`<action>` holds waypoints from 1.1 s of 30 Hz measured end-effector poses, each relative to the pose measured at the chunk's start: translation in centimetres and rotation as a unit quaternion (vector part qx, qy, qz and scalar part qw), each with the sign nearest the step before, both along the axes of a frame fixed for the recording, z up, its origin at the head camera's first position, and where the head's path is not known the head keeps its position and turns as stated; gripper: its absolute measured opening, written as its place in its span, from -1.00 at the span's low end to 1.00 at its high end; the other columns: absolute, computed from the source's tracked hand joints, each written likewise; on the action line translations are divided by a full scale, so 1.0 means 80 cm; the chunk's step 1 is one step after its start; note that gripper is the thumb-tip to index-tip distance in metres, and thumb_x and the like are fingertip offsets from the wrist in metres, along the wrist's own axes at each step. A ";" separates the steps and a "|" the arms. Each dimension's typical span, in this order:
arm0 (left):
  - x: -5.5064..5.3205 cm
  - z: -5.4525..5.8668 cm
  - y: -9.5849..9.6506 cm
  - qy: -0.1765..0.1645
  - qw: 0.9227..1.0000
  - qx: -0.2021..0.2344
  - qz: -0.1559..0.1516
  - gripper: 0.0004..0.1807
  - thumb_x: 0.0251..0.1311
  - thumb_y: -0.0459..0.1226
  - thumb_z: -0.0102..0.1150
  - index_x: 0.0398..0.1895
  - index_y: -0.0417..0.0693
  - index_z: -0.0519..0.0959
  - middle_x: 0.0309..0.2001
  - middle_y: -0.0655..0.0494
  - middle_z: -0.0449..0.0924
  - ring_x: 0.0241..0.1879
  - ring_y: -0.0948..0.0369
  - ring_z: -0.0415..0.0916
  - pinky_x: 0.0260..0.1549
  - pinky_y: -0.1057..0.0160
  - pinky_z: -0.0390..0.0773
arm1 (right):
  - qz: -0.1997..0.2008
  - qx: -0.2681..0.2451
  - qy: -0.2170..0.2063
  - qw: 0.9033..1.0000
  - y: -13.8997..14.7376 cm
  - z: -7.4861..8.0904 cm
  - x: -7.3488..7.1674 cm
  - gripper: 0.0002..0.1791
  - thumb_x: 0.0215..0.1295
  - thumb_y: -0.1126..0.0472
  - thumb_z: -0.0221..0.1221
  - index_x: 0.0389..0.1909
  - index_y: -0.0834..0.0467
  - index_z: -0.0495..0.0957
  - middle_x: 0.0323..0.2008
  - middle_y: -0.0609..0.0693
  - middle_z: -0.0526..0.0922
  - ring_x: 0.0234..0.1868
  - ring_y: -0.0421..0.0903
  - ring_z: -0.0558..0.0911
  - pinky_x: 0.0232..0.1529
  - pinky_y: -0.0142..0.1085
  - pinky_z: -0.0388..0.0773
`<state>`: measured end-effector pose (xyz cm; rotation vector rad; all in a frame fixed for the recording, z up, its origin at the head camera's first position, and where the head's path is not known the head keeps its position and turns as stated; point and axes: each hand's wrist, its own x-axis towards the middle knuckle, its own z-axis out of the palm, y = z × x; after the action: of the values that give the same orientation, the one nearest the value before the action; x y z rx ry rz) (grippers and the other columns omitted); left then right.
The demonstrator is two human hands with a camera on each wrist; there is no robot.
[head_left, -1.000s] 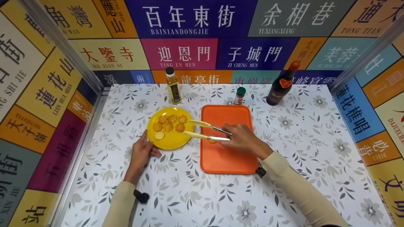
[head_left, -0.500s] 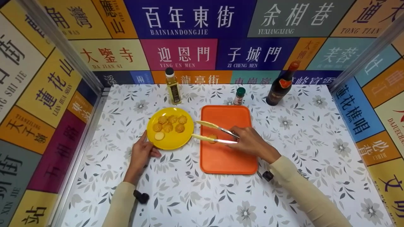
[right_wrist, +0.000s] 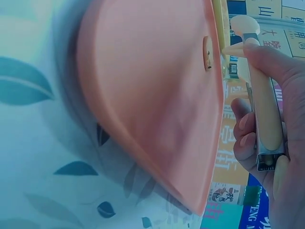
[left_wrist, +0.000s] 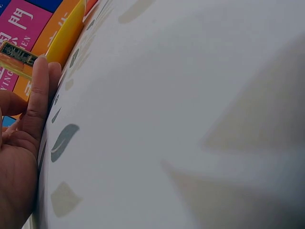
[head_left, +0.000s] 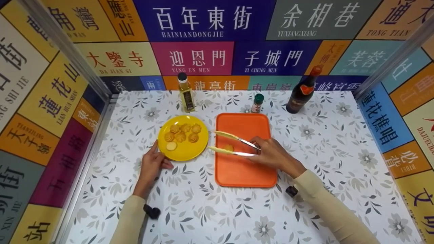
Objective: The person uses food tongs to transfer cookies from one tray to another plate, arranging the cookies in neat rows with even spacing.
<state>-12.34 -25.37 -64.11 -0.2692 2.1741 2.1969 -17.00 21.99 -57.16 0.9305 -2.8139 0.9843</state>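
Note:
My right hand [head_left: 273, 152] grips a pair of tongs [head_left: 234, 152] with pale yellow tips and metal arms. Spread apart, the tips hang over the left part of the orange tray [head_left: 245, 173], nothing between them. On that tray lies one small cookie [head_left: 229, 148], seen between the arms from above. The yellow plate [head_left: 190, 152] carries several golden swirled cookies [head_left: 180, 136] and one pale, flat-faced round cookie [head_left: 171, 146]. My left hand [head_left: 153, 166] rests on the table at the plate's lower left, fingertips right at its rim; the left wrist view shows an extended finger [left_wrist: 40, 86] there.
Behind the plate stands an oil bottle [head_left: 186, 96] with a black cap. A green-capped spice jar [head_left: 257, 103] is behind the tray, and a dark wine bottle [head_left: 300, 95] is at the back right. Printed panels [head_left: 193, 57] wall in the patterned tabletop [head_left: 190, 203].
My right hand has drawn the spread tongs rightward, from the plate's right side to over the tray. My left hand, the plate and its cookies have stayed put.

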 end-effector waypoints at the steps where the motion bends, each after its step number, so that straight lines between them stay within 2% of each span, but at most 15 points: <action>1: 0.000 0.000 0.000 0.000 1.000 0.000 -0.001 -0.24 0.65 -0.42 -0.01 0.81 -0.09 0.03 -0.39 -0.37 0.73 -0.51 0.00 0.78 -0.35 0.05 0.87 | -0.002 0.001 0.001 1.000 0.001 -0.001 0.001 -0.44 0.18 -0.03 0.66 0.02 0.20 0.67 -0.53 -0.07 0.57 -0.56 -0.19 0.44 -0.54 -0.34 0.40; 8: 0.000 0.000 -0.001 0.002 1.000 0.009 -0.003 -0.25 0.66 -0.43 -0.03 0.81 -0.10 0.04 -0.38 -0.42 0.71 -0.52 0.02 0.78 -0.38 0.08 0.87 | -0.007 0.007 0.011 1.000 0.009 -0.003 0.005 -0.45 0.11 0.01 0.70 -0.03 0.23 0.71 -0.53 -0.02 0.58 -0.54 -0.15 0.45 -0.53 -0.32 0.39; 14: 0.000 -0.001 -0.001 0.003 1.000 0.011 -0.003 -0.26 0.66 -0.44 -0.04 0.81 -0.13 0.04 -0.38 -0.40 0.71 -0.50 0.01 0.79 -0.36 0.08 0.87 | -0.001 0.012 0.018 1.000 0.017 -0.006 0.009 -0.48 0.15 -0.01 0.68 -0.05 0.21 0.72 -0.52 0.02 0.63 -0.54 -0.16 0.47 -0.52 -0.32 0.40; 22: 0.001 -0.001 -0.001 0.004 1.000 0.011 0.000 -0.24 0.65 -0.43 -0.02 0.82 -0.08 0.03 -0.41 -0.35 0.71 -0.51 -0.01 0.78 -0.37 0.05 0.87 | -0.001 0.016 -0.019 1.000 0.029 -0.003 0.013 -0.47 0.17 -0.04 0.67 -0.05 0.23 0.73 -0.55 -0.17 0.47 -0.54 -0.18 0.45 -0.53 -0.34 0.37; 33: 0.000 -0.001 -0.001 0.006 1.000 0.015 0.002 -0.23 0.64 -0.43 -0.01 0.81 -0.09 0.04 -0.40 -0.38 0.71 -0.52 0.00 0.78 -0.40 0.06 0.87 | 0.007 0.029 -0.024 0.999 0.036 -0.001 0.016 -0.48 0.20 -0.03 0.65 -0.04 0.25 0.74 -0.53 -0.17 0.46 -0.55 -0.20 0.42 -0.54 -0.34 0.32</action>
<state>-12.34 -25.45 -64.23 -0.2600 2.1460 2.2357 -15.74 24.87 -57.26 0.9464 -2.8941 0.9421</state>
